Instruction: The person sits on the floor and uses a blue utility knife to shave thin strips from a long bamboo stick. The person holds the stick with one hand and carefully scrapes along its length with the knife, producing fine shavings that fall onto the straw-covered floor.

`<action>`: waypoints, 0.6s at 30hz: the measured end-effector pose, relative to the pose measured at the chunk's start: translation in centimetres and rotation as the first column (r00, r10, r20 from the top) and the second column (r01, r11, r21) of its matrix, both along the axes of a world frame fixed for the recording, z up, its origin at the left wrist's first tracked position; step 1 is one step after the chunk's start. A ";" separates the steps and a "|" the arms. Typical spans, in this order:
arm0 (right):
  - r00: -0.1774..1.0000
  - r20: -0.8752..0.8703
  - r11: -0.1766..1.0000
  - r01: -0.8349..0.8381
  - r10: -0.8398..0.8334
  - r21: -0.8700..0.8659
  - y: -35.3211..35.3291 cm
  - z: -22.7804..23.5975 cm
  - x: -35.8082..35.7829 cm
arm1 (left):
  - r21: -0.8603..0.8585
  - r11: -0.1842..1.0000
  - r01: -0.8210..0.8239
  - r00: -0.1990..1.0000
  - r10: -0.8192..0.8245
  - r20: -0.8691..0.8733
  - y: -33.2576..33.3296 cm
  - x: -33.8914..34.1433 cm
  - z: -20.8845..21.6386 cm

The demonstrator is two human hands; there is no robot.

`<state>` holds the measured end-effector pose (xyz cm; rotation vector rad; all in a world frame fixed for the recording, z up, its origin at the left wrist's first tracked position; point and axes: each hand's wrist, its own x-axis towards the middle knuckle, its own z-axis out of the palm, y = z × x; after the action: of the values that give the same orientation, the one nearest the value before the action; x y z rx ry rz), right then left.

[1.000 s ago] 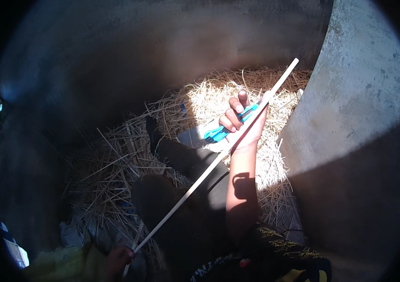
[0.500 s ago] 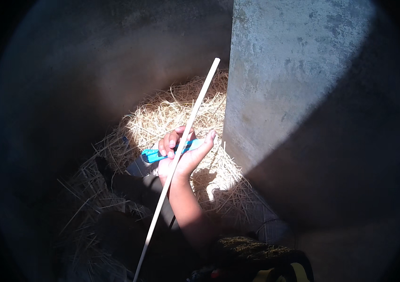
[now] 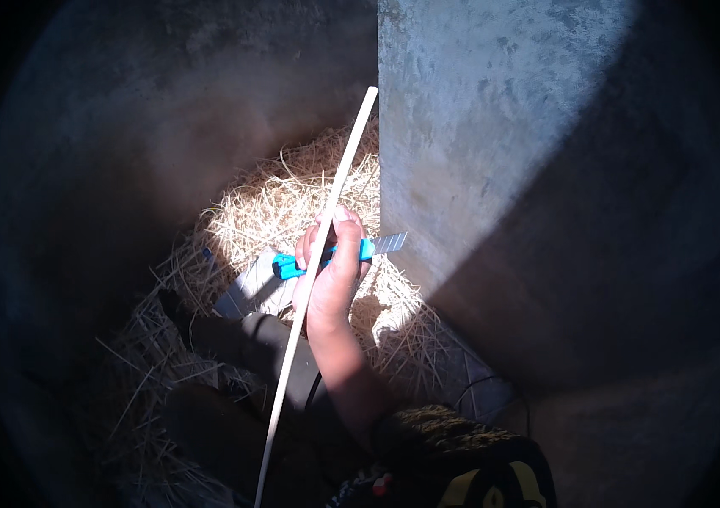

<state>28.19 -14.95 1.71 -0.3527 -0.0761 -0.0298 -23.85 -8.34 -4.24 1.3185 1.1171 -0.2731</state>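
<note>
My right hand is closed around a blue utility knife in the sunlight. The snap-off blade is out and points right, past my thumb. A long, pale, slim stick slants across in front of the palm, from the lower edge to a blunt upper end near the wall corner. It passes between the view and the fingers; whether the hand also grips it, I cannot tell. My left hand is out of view, and the stick's lower end is cut off by the picture's edge.
Pale shavings or straw-like strips are heaped in the corner and spread into shadow at left. A grey wall rises close on the right, half sunlit. My dark-clothed leg lies below the hand, beside a pale flat piece.
The loosely opened right hand has closed firmly around the knife, thumb folded over it, and its blade now shows. Stick and hand appear slightly further left, with the whole view shifted.
</note>
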 end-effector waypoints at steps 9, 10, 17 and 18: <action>0.987 -0.013 0.981 -0.159 0.162 0.111 -1.4 0.4 0.5 | -0.081 0.990 -0.117 0.992 0.120 0.044 0.1 -1.4 -1.6; 0.985 -0.014 0.979 -0.168 0.171 0.115 -1.5 0.4 0.6 | -0.076 0.989 -0.125 0.991 0.128 0.036 0.0 -1.3 -1.5; 0.979 0.036 0.968 -0.206 0.203 0.146 -1.8 0.5 0.7 | -0.046 0.996 -0.074 0.996 0.071 -0.053 0.1 -0.4 -0.5; 0.980 0.039 0.969 -0.199 0.195 0.148 -1.8 0.5 0.8 | -0.042 0.997 -0.064 0.996 0.061 -0.062 0.1 -0.1 -0.3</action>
<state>28.95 -16.77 2.26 -0.1913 -0.1323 0.1566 -23.92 -8.28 -4.52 1.2417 1.1946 -0.2911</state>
